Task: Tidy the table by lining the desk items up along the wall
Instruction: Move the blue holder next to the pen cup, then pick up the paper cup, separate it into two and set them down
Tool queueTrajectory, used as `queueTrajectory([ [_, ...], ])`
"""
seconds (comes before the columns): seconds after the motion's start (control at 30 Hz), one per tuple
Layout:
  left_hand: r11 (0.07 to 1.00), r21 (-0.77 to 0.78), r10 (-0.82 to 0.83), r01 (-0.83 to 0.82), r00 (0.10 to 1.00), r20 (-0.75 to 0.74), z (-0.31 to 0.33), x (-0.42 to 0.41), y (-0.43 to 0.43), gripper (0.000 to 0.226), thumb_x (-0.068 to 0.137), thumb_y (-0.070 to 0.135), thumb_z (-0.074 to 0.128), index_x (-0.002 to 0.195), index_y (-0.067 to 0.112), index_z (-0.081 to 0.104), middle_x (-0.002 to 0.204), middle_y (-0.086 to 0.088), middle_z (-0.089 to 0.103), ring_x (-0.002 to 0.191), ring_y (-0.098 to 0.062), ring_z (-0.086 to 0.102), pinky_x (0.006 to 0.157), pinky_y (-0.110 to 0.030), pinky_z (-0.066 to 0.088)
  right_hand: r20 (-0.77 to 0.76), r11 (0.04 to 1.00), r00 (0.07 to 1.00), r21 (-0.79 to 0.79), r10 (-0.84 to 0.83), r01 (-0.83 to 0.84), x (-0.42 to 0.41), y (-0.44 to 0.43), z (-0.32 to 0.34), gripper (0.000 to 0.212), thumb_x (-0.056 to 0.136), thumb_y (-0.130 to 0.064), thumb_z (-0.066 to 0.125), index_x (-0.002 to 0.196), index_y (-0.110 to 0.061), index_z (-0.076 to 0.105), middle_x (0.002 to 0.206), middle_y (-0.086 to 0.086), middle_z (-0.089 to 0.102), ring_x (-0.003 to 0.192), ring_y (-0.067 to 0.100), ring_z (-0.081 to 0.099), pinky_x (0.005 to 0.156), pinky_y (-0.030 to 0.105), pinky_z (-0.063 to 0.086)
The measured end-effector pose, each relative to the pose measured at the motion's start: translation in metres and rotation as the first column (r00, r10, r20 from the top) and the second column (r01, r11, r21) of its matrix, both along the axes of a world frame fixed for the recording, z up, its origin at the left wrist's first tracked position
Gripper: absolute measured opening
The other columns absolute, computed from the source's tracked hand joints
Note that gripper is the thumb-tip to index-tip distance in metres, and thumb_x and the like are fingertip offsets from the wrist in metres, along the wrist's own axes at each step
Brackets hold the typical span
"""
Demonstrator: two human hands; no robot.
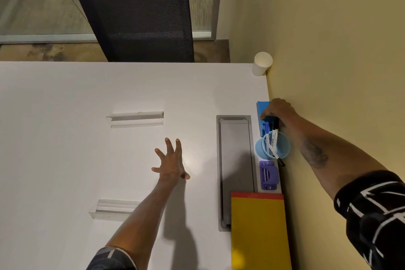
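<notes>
Along the yellow wall at the right stands a row of items: a blue box (pixel 262 108), a light blue cup (pixel 282 149) holding several markers, a purple hole punch (pixel 269 175) and a yellow notepad (pixel 259 230) with a red top edge. My right hand (pixel 278 109) grips the blue box against the wall. Over the middle of the white table (pixel 65 94) my left hand (pixel 171 163) hovers with fingers spread, holding nothing. Two clear acrylic holders lie apart from the row, one (pixel 135 119) beyond the left hand and one (pixel 114 209) beside my left forearm.
A white paper cup (pixel 262 63) stands at the far right corner by the wall. A grey cable tray lid (pixel 235 166) is set into the table left of the row. A black mesh chair (pixel 135 15) sits beyond the far edge.
</notes>
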State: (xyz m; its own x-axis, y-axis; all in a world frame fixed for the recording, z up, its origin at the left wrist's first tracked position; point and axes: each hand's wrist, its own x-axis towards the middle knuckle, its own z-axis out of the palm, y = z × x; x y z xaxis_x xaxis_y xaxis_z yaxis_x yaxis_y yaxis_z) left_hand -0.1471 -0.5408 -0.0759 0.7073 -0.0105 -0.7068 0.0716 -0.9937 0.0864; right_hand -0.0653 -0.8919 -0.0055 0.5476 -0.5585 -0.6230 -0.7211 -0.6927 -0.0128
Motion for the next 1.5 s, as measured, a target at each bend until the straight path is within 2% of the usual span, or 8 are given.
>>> queueTrajectory([
  [0.13,1.0,0.004,0.002,-0.002,1.0,-0.005,-0.001,0.0,0.0,0.141,0.056,0.035,0.094,0.153,0.038,-0.008,0.16,0.004,-0.026,0.146,-0.049,-0.008,0.091,-0.079,0.034,0.075,0.999,0.997,0.013,-0.031,0.03,0.004,-0.005,-0.001,0.07,0.075,-0.029,0.082,0.131,0.0,0.051,0.132,0.017,0.057,0.121,0.034,0.057,0.1,0.043,0.053],
  [0.3,1.0,0.011,-0.006,0.006,1.0,-0.009,0.001,0.0,-0.002,0.14,0.058,0.036,0.093,0.154,0.037,-0.009,0.16,0.003,-0.026,0.146,-0.049,-0.007,0.092,-0.078,0.036,0.228,0.999,0.973,-0.032,-0.033,0.042,0.004,-0.007,-0.006,0.047,0.093,-0.022,0.058,0.133,-0.002,0.043,0.137,0.018,0.048,0.128,0.035,0.049,0.102,0.04,0.045],
  [0.47,1.0,0.023,-0.015,0.015,1.0,0.008,0.002,-0.002,-0.001,0.139,0.058,0.038,0.092,0.154,0.036,-0.009,0.161,0.003,-0.024,0.145,-0.049,-0.005,0.092,-0.077,0.038,0.274,0.998,0.962,-0.042,-0.024,0.037,0.006,-0.01,-0.011,0.048,0.095,-0.026,0.057,0.134,-0.002,0.041,0.137,0.02,0.049,0.126,0.037,0.051,0.1,0.041,0.046],
  [0.73,1.0,0.021,-0.006,0.006,1.0,0.004,0.004,-0.001,-0.003,0.138,0.059,0.037,0.092,0.154,0.036,-0.009,0.161,0.003,-0.024,0.146,-0.048,-0.006,0.093,-0.077,0.037,0.447,0.99,0.893,-0.138,0.046,0.018,0.02,-0.002,-0.016,0.033,0.093,-0.013,0.049,0.125,-0.003,0.046,0.119,0.023,0.06,0.109,0.041,0.06,0.086,0.042,0.049],
  [0.9,1.0,-0.028,0.013,-0.014,1.0,-0.013,0.002,0.001,-0.002,0.138,0.06,0.031,0.093,0.154,0.036,-0.008,0.16,0.003,-0.026,0.146,-0.048,-0.011,0.093,-0.08,0.033,0.558,0.991,0.828,-0.134,0.063,0.015,0.038,0.003,-0.016,0.041,0.096,-0.013,0.049,0.135,-0.007,0.044,0.118,0.021,0.062,0.106,0.039,0.062,0.088,0.043,0.051],
  [1.27,1.0,-0.017,-0.006,0.005,1.0,-0.008,-0.004,0.002,-0.002,0.141,0.058,0.033,0.093,0.155,0.033,-0.009,0.161,-0.001,-0.023,0.146,-0.052,-0.01,0.091,-0.079,0.037,0.546,0.985,0.829,-0.17,0.121,-0.032,0.077,-0.008,-0.022,0.05,0.1,-0.014,0.045,0.149,-0.015,0.035,0.125,0.024,0.058,0.115,0.04,0.059,0.095,0.044,0.049],
  [1.37,1.0,-0.015,-0.009,0.009,1.0,-0.007,-0.004,0.003,-0.002,0.141,0.058,0.033,0.094,0.156,0.031,-0.008,0.162,-0.003,-0.022,0.146,-0.054,-0.009,0.09,-0.079,0.038,0.523,0.978,0.837,-0.198,0.164,-0.068,0.084,-0.011,-0.026,0.049,0.1,-0.014,0.045,0.147,-0.015,0.037,0.125,0.024,0.059,0.115,0.04,0.059,0.094,0.044,0.05],
  [1.5,0.996,0.062,-0.062,0.061,0.998,0.004,-0.006,0.003,-0.003,0.142,0.056,0.045,0.092,0.156,0.03,-0.008,0.162,-0.006,-0.019,0.145,-0.056,-0.001,0.086,-0.079,0.042,0.503,0.973,0.846,-0.217,0.176,-0.073,0.093,-0.013,-0.03,0.043,0.1,-0.013,0.044,0.143,-0.009,0.044,0.126,0.025,0.058,0.116,0.04,0.059,0.095,0.044,0.05],
])
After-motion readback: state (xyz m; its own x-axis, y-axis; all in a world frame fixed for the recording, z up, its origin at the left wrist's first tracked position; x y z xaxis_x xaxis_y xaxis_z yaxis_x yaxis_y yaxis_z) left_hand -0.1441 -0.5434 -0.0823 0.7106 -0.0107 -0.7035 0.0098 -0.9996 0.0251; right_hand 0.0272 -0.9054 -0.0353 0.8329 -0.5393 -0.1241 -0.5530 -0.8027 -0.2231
